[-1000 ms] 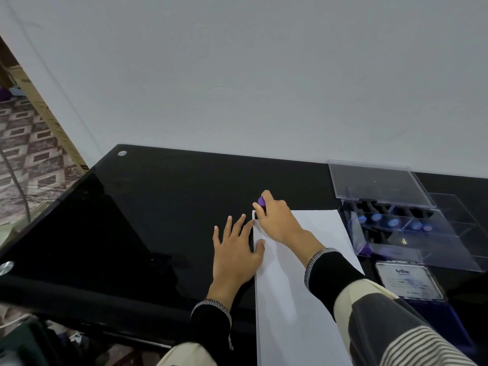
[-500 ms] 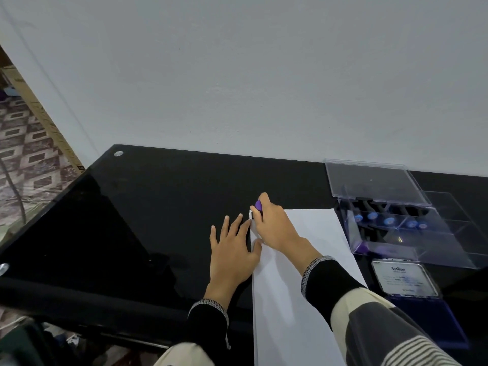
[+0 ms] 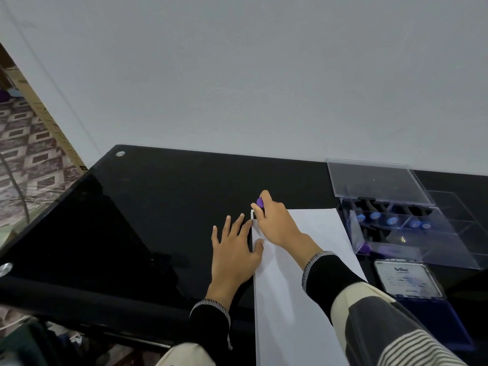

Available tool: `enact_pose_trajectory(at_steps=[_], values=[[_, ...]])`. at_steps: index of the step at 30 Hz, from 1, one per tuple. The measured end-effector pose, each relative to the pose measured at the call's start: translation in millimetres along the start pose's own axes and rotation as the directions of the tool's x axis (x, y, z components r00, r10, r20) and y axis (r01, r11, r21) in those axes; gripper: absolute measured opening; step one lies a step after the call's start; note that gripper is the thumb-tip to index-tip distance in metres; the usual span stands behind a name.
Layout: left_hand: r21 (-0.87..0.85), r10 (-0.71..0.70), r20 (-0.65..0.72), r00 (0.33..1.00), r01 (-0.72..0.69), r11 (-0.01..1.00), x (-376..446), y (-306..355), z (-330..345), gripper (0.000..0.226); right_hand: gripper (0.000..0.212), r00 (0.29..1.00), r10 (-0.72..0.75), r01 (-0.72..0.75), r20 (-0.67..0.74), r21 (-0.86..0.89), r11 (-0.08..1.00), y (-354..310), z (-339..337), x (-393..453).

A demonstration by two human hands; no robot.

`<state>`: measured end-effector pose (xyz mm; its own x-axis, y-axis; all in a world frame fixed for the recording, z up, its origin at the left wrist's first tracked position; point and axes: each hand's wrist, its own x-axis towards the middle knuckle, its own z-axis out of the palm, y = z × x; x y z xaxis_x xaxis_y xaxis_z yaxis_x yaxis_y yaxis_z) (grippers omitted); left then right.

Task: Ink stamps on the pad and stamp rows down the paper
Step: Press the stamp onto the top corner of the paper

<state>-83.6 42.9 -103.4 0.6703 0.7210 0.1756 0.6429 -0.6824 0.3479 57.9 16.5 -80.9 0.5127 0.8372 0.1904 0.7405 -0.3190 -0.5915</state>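
A white sheet of paper (image 3: 311, 260) lies on the black glass table (image 3: 158, 207). My right hand (image 3: 277, 223) grips a purple stamp (image 3: 259, 201) and holds it down at the paper's far left corner. My left hand (image 3: 235, 249) lies flat with fingers spread on the table, its thumb resting on the paper's left edge. The open ink pad (image 3: 435, 320) with its blue pad and labelled lid (image 3: 406, 278) sits to the right of the paper. The stamp's face is hidden under my fingers.
A clear plastic case (image 3: 396, 223) with its lid raised holds several blue-topped stamps at the right, behind the ink pad. A white wall stands right behind the table. The table's left edge drops off to a patterned floor.
My hands and the stamp hold nearly the same spot at the paper's far left corner; the view has shifted slightly.
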Motion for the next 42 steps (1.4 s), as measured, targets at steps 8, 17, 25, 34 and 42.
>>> enact_pose_trajectory(at_steps=[8, 17, 25, 34, 42], values=[[0.002, 0.004, 0.003, 1.000, -0.004, 1.000, 0.0, 0.2, -0.9, 0.061, 0.013, 0.998, 0.015, -0.017, 0.057, 0.029, 0.999, -0.1, -4.7, 9.1], [0.006, 0.000, 0.009, 1.000, 0.000, 1.000, 0.0, -0.2, 0.2, 0.062, 0.011, 0.996, 0.013, -0.017, 0.084, 0.048, 0.999, -1.7, -9.8, 10.4], [-0.022, -0.001, 0.010, 1.000, 0.001, 1.000, -1.0, 0.4, -2.2, 0.062, 0.012, 0.996, 0.070, -0.078, 0.058, 0.162, 0.984, -0.3, -22.3, 4.3], [-0.050, -0.003, -0.003, 1.000, 0.002, 0.999, -3.1, 2.4, -4.6, 0.059, 0.028, 0.773, 0.632, -0.221, 0.058, 0.958, 0.182, 22.6, -54.5, -16.2], [-0.033, -0.007, 0.010, 1.000, 0.008, 0.999, -2.4, 2.5, -4.7, 0.060, 0.027, 0.761, 0.637, -0.205, 0.125, 0.977, 0.053, 28.3, -47.1, -25.3]])
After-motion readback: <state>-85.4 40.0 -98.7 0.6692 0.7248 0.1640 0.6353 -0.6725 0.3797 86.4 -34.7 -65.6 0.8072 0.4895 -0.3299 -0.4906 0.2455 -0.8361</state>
